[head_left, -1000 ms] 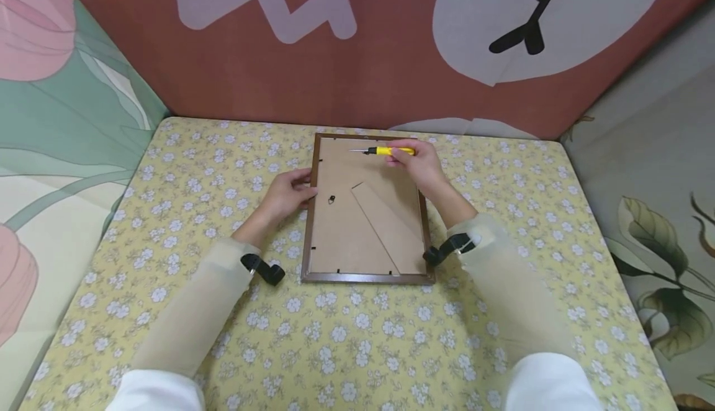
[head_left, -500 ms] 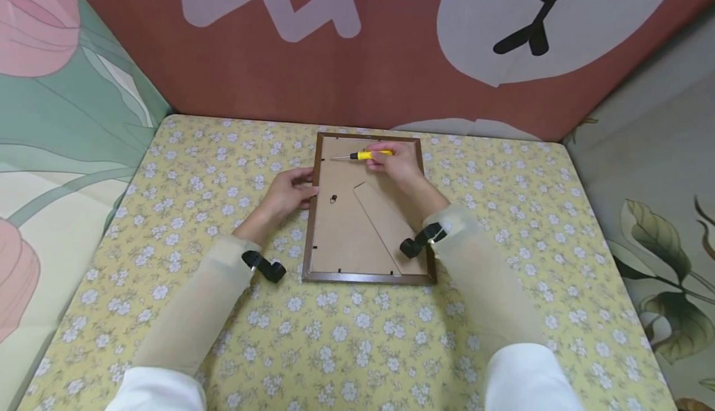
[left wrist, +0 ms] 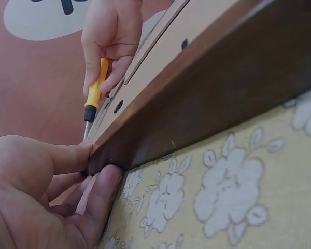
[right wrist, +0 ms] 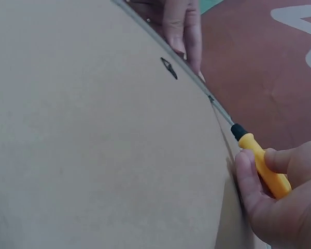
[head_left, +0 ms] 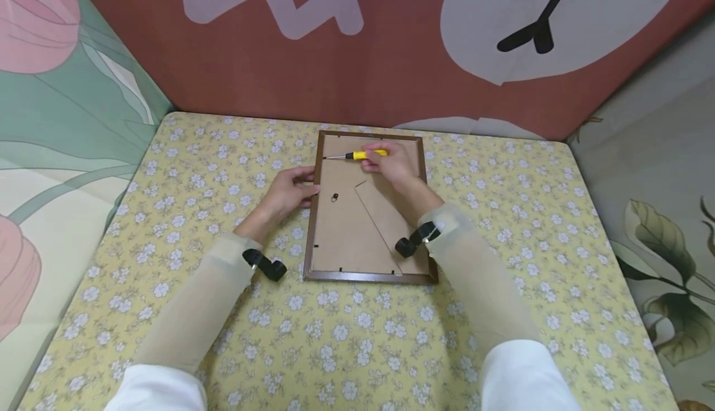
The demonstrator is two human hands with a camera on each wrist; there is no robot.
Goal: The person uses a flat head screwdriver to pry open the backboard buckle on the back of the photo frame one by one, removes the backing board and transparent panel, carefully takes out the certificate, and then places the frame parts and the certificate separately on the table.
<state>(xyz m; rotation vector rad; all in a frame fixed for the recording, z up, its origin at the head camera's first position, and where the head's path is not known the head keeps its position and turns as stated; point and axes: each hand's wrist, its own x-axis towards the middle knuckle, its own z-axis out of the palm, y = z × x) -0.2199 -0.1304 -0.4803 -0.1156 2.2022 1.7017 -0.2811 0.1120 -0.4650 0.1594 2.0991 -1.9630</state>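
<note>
A brown wooden picture frame (head_left: pixel 371 277) lies face down, its tan backing board (head_left: pixel 352 237) upward. Small black metal tabs (head_left: pixel 316 246) line the inner edge of the rim. My right hand (head_left: pixel 393 164) grips a yellow-handled screwdriver (head_left: pixel 360 156) over the upper part of the board. Its thin shaft points left, with the tip right at the tab by the upper left rim. At the frame's left side my left hand (head_left: pixel 286 194) holds the edge. In the left wrist view, the thumb (left wrist: pixel 72 155) is on the rim and the fingers bend against the outer side.
A hanging ring (head_left: pixel 335 197) is fixed to the board's left part. A stand flap (head_left: pixel 385 225) lies flat in the board, partly under the right forearm. The flowered tablecloth (head_left: pixel 346 349) surrounds the frame. A red patterned backdrop (head_left: pixel 391 63) rises behind the table.
My right hand has carried the screwdriver left and slightly down across the board, bringing its tip to the upper left tab. The left hand and the frame have stayed in place.
</note>
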